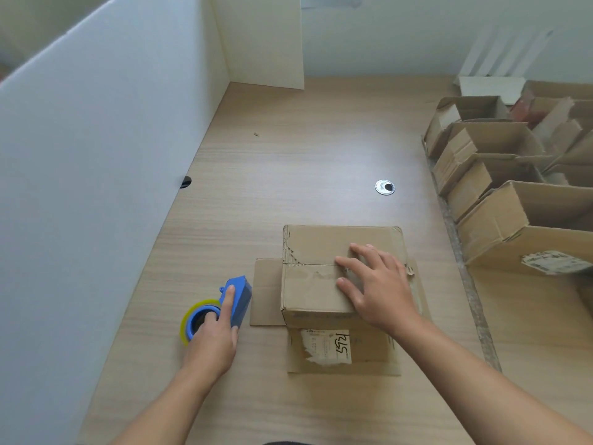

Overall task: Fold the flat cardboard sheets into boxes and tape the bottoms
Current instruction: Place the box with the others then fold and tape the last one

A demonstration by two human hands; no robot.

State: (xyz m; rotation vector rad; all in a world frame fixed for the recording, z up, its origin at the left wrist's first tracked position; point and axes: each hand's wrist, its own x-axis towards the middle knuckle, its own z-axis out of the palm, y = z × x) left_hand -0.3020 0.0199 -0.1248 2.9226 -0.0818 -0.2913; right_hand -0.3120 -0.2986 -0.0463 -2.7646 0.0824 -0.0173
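A cardboard box [316, 284] stands in the near middle of the wooden table [288, 149]. Its 2 upper flaps are folded shut and meet in a seam that runs left to right. Its lower flaps are splayed flat on the table: 1 to the left [268, 292], and 1 on the near side carrying a torn white label [325, 346] with handwriting. The right hand [378, 287] lies flat on top of the box, fingers straight and spread wide across the seam, pressing on the right part of the flaps. Just left of the box, the left hand [213, 340] grips a blue tape dispenser [241, 297] that sits on the table. Its index finger is stretched along the dispenser's body and the other fingers are curled at the hub of the yellowish tape roll [191, 313]. A white partition [96, 155] walls off the left side. A round metal grommet [384, 187] is set in the table beyond the box. On the far right stand several open cardboard boxes [500, 213], packed close together.
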